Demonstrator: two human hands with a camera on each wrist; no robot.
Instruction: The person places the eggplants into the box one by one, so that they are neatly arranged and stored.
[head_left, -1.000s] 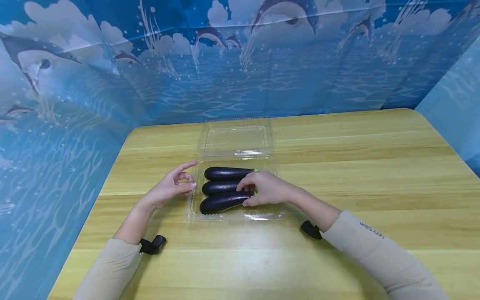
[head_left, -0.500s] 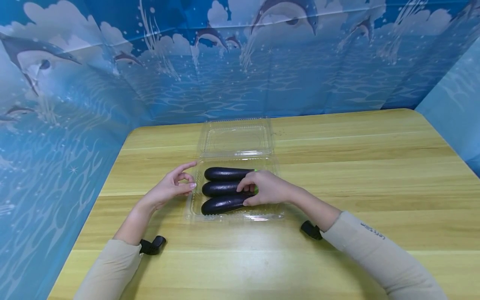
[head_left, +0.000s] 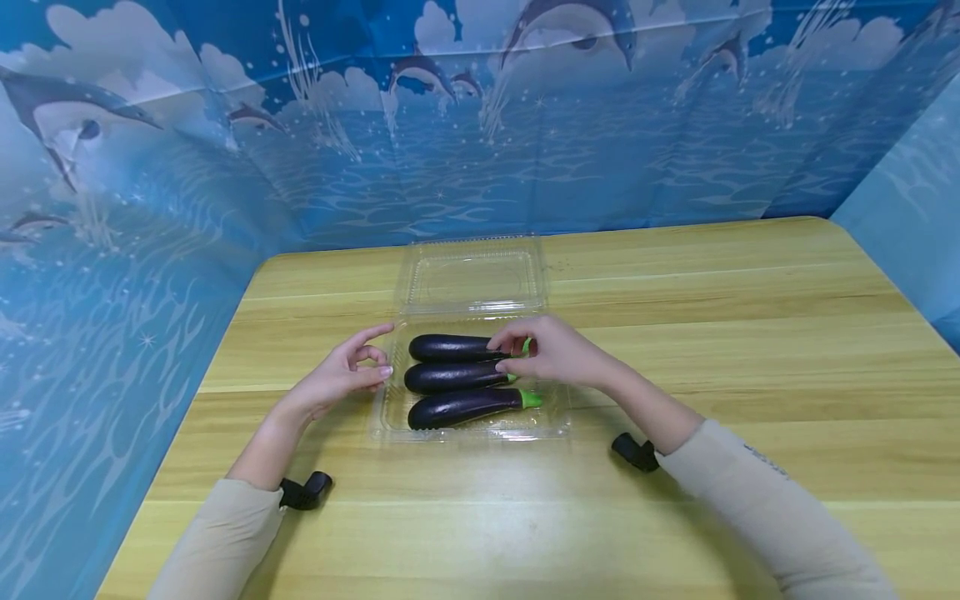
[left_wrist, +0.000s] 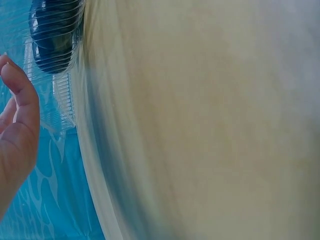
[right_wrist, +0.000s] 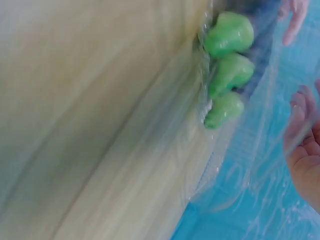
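Three dark purple eggplants lie side by side in a clear plastic clamshell container: the far eggplant, the middle eggplant and the near eggplant. Their green stem caps point right. My right hand hovers over the stem ends of the far and middle eggplants, thumb and fingers bent and apart; it partly hides the far cap. In the right wrist view, blurred, that hand shows apart from the caps. My left hand is at the container's left rim, index finger extended, thumb tip by the rim.
The container's lid lies folded back flat behind the base. Both rest on a wood-grain table. A blue dolphin-print curtain hangs along the back and left edges.
My right hand has left the near eggplant and moved away from me over the far two. The near eggplant has shifted slightly right, its green cap now showing. The left hand stays put.
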